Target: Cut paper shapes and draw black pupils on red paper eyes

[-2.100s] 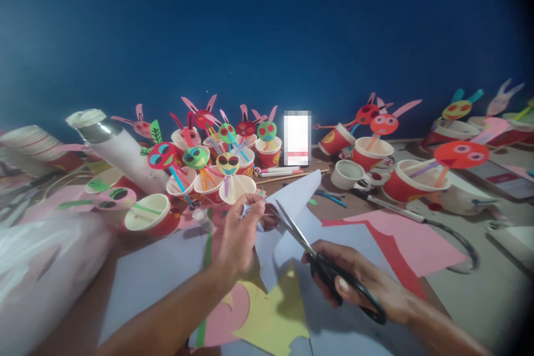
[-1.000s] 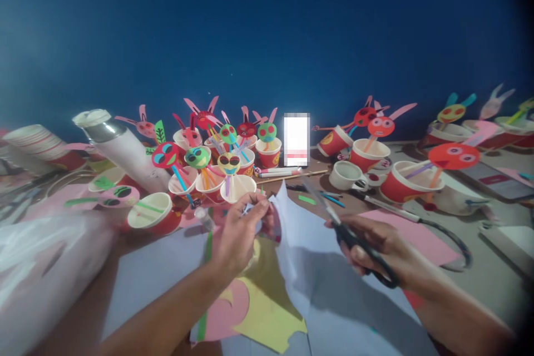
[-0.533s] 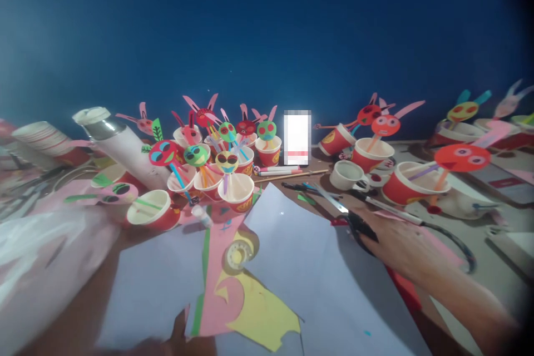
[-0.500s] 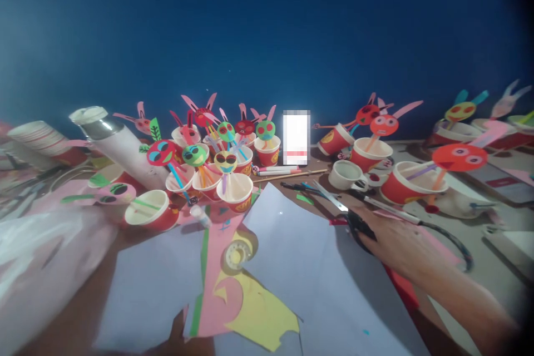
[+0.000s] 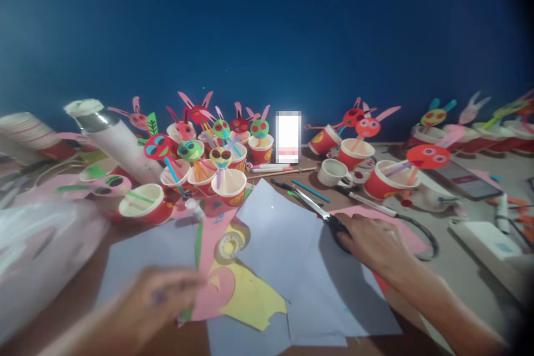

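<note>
My right hand (image 5: 371,236) is closed round the black handles of a pair of scissors (image 5: 312,206), whose metal blades point up and left over the white paper (image 5: 287,233). Smeared by motion, my left hand (image 5: 164,292) hovers at the lower left beside the cut pink paper (image 5: 212,289); its finger pose is unclear. A yellow paper offcut (image 5: 254,303) with curved cut edges lies on the white sheets. Above it sits a roll of clear tape (image 5: 230,246), and a white-capped glue stick (image 5: 194,209) lies farther back.
Several red-and-white paper cups (image 5: 230,188) with paper animal faces line the back. A white mug (image 5: 334,172) stands right of centre. A flask (image 5: 112,136) leans at left near a plastic bag (image 5: 45,267). A phone (image 5: 471,178) and a white box (image 5: 492,250) lie at right.
My left hand has come into view from the lower left. My right hand stays on the scissors, and their blades look more closed. The view has turned slightly right.
</note>
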`<state>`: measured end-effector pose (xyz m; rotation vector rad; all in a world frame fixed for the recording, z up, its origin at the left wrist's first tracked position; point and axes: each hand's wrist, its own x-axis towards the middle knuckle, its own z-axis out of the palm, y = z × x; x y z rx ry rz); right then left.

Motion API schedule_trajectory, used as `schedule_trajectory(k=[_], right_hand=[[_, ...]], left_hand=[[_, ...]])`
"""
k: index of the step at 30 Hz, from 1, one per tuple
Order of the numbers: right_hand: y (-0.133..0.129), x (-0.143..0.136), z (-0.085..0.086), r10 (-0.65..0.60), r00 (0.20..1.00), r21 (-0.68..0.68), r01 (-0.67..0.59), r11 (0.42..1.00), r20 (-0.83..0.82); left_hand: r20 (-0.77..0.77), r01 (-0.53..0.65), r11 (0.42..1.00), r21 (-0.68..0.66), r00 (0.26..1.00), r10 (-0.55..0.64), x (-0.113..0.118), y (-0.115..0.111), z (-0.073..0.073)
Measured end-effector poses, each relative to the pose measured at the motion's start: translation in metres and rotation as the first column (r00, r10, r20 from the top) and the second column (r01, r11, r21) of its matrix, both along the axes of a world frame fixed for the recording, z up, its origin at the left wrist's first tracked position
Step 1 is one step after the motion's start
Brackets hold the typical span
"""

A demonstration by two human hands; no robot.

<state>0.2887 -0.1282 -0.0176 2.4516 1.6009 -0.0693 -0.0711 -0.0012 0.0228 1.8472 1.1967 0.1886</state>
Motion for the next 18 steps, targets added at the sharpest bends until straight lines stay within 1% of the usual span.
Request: schedule_trajectory(k=[1, 2, 3, 5, 7, 9, 12, 15, 18], right_hand=[[0.000, -0.001, 0.001, -0.004, 1.000, -0.003, 0.004, 1.000, 0.005], [-0.001, -0.002, 0.002, -0.007, 1.000, -0.007, 0.007, 1.000, 0.006], [-0.001, -0.003, 0.004, -0.008, 1.000, -0.011, 0.008, 1.000, 0.006], [-0.003, -0.004, 0.009, -0.011, 1.000, -0.019, 0.011, 1.000, 0.003], [-0.004, -0.004, 0.015, -0.013, 1.000, -0.022, 0.013, 1.000, 0.002], [-0.004, -0.005, 0.022, -0.020, 1.000, -0.016, 0.020, 1.000, 0.007], [-0.002, -0.005, 0.031, -0.016, 1.000, 0.041, 0.015, 0.999, 0.027], [0.001, -0.005, 0.037, 0.022, 0.999, 0.116, -0.025, 0.993, 0.023], [0.005, -0.007, 0.039, 0.073, 0.997, 0.163, -0.067, 0.984, -0.035]], left_hand=[[-0.002, 0.055, 0.998, -0.036, 0.998, -0.055, 0.012, 0.009, 0.001], [0.010, 0.087, 0.996, -0.027, 0.996, -0.086, 0.025, 0.019, 0.001], [0.027, 0.098, 0.995, 0.018, 0.995, -0.098, 0.039, 0.028, -0.001], [0.049, 0.075, 0.981, 0.180, 0.995, -0.085, 0.062, 0.044, -0.007], [0.047, 0.070, 0.974, 0.214, 0.996, -0.081, 0.078, 0.052, -0.014], [0.050, 0.049, 0.971, 0.234, 0.997, -0.063, 0.085, 0.053, -0.018], [0.067, 0.025, 0.968, 0.249, 0.997, -0.043, 0.093, 0.047, -0.021], [0.088, 0.022, 0.971, 0.238, 0.995, -0.044, 0.103, 0.042, -0.024], [0.116, 0.018, 0.974, 0.226, 0.992, -0.045, 0.111, 0.040, -0.030]])
